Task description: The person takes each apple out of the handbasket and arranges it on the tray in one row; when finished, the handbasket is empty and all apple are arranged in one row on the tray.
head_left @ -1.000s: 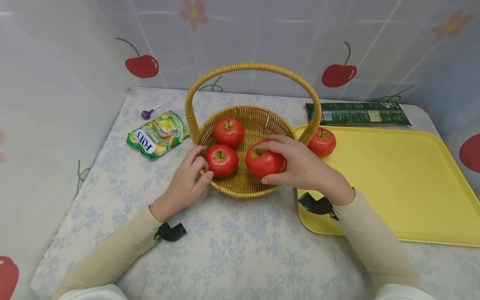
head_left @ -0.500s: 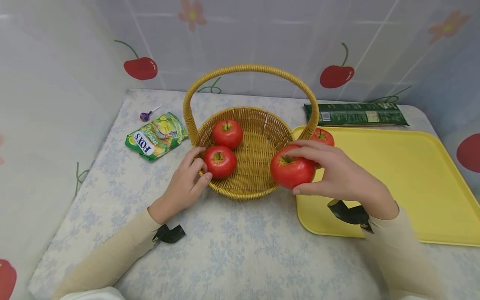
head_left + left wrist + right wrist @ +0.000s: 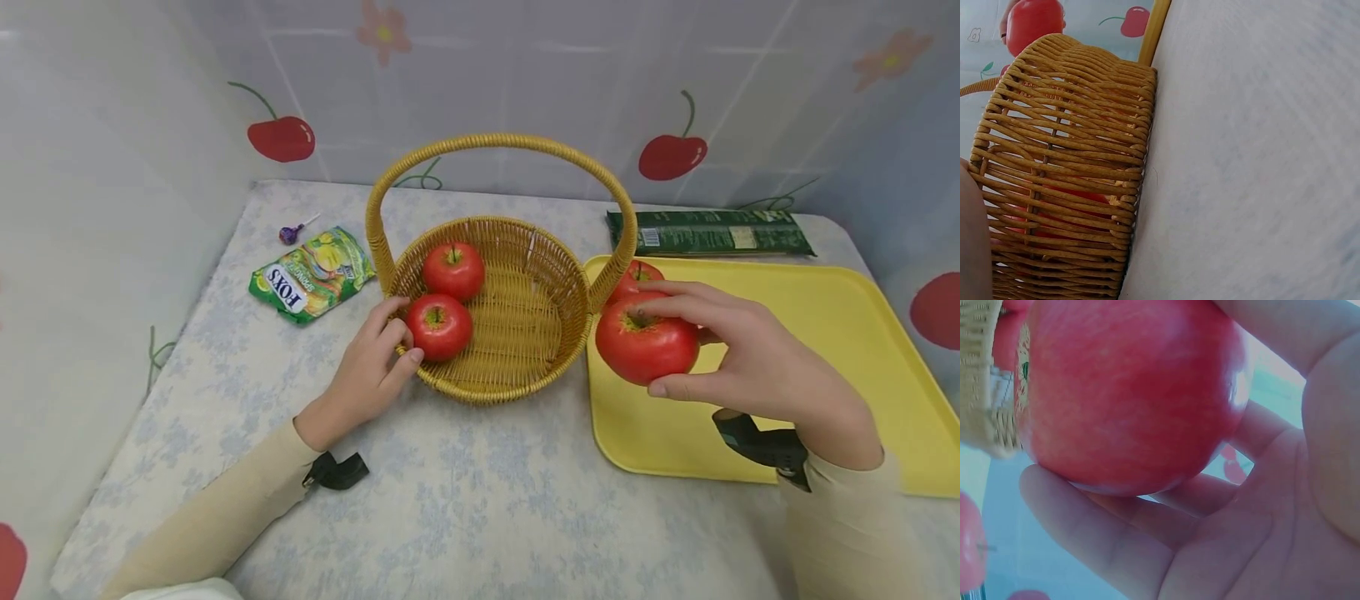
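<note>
My right hand (image 3: 757, 350) holds a red apple (image 3: 647, 340) over the left edge of the yellow tray (image 3: 757, 446). In the right wrist view, thumb and fingers curve round that apple (image 3: 1129, 394). My left hand (image 3: 367, 375) grips the left front rim of the wicker basket (image 3: 517, 333), whose tall handle arches above it. Inside the basket, on its left side, sit a front apple (image 3: 439, 327) beside my left fingers and a rear apple (image 3: 453, 271). Another apple (image 3: 639, 273) lies at the tray's back left corner, partly hidden by the held one.
Left of the basket lie a green FOX'S candy bag (image 3: 311, 275) and a purple-headed lollipop (image 3: 289, 234). A long dark green packet (image 3: 708, 232) lies behind the tray. A cherry-print curtain (image 3: 510, 83) hangs at the back of the cloth-covered table (image 3: 480, 492).
My right hand has lifted the apple out of the basket and carried it right, over the tray's edge. The left hand stays on the basket rim.
</note>
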`<state>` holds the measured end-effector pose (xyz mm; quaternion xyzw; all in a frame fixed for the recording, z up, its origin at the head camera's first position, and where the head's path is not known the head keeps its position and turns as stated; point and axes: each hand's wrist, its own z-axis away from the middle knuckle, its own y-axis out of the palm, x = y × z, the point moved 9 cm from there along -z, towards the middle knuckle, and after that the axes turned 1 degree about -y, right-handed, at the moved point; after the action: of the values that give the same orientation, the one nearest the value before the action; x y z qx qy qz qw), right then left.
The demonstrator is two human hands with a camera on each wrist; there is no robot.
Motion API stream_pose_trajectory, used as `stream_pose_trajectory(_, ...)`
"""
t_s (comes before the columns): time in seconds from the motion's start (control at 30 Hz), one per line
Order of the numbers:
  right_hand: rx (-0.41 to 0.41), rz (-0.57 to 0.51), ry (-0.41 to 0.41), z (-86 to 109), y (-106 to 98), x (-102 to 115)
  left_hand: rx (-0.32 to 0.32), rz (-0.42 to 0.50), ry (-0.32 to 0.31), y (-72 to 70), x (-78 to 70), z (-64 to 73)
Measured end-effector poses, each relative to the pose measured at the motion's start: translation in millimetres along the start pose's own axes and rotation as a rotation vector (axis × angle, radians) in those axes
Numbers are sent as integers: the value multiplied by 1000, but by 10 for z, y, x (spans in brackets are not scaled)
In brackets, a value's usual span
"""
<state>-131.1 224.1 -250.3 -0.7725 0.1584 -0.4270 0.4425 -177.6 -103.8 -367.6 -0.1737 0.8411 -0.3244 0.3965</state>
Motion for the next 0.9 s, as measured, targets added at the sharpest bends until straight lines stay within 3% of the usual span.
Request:
stream_pose_trajectory(0.27,-80,55,79,205,-209,-265,-2,2,5,1,-19,-14)
stream_pose_trajectory(0.47,-144,14,149,299,-301,-509,1,-1,0,-10,-11,5)
stream_pose_trajectory(0.67,-189,-45,317,372,-361,-876,-1,-5,-6,-7,17,25)
stream_pose_trajectory(0.9,-178,-36,486,433,-357,-1298,-3,-3,1,-4,9,24)
